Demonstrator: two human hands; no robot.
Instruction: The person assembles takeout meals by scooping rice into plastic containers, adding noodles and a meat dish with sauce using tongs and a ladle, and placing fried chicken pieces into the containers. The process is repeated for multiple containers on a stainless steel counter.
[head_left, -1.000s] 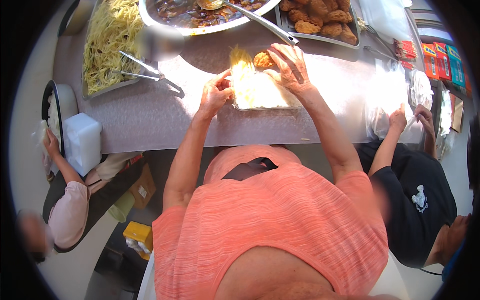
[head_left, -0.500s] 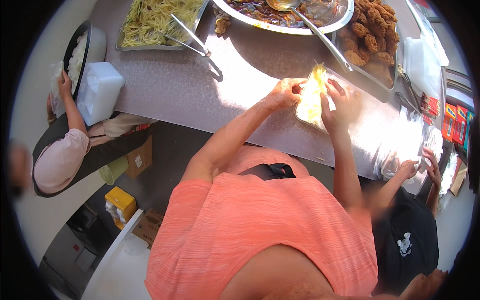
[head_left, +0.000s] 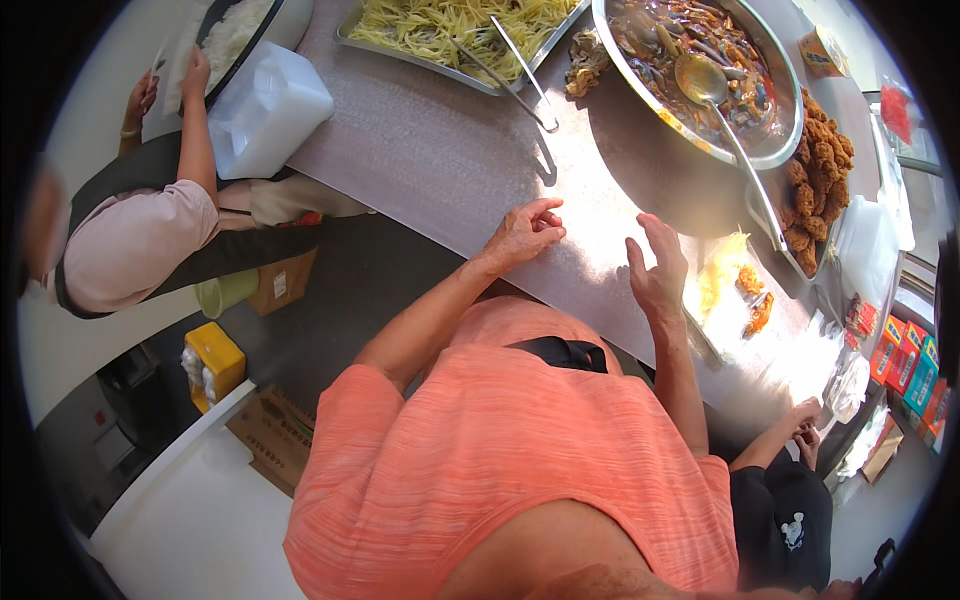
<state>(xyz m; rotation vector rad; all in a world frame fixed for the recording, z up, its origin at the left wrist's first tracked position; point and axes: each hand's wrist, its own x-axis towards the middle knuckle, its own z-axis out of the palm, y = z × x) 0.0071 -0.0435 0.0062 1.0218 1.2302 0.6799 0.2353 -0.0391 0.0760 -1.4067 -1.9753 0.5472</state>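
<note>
My left hand (head_left: 525,236) hovers at the table's near edge, fingers loosely curved and apart, holding nothing. To its right, my right hand (head_left: 660,268) is open, thumb and fingers spread, also empty. Just right of that hand lies a clear takeaway box (head_left: 704,335) on the table. Pale yellow shredded potato (head_left: 718,275) fills one side of it, and brown-orange fried chicken pieces (head_left: 760,313) sit beside the shreds. Bright sunlight washes out part of the box, and my right hand is close to its left rim.
A metal tray (head_left: 415,62) of shredded potato with tongs (head_left: 520,95) stands at the back. Beside it are a large bowl (head_left: 640,92) of saucy stew with a ladle (head_left: 708,85) and piled fried chicken (head_left: 822,175). Co-workers stand left, by a rice pot (head_left: 262,50), and right.
Both hands have come off the takeaway box and moved apart, now empty. The box sits farther right in view, with fried chicken pieces showing. The whole view has turned.
</note>
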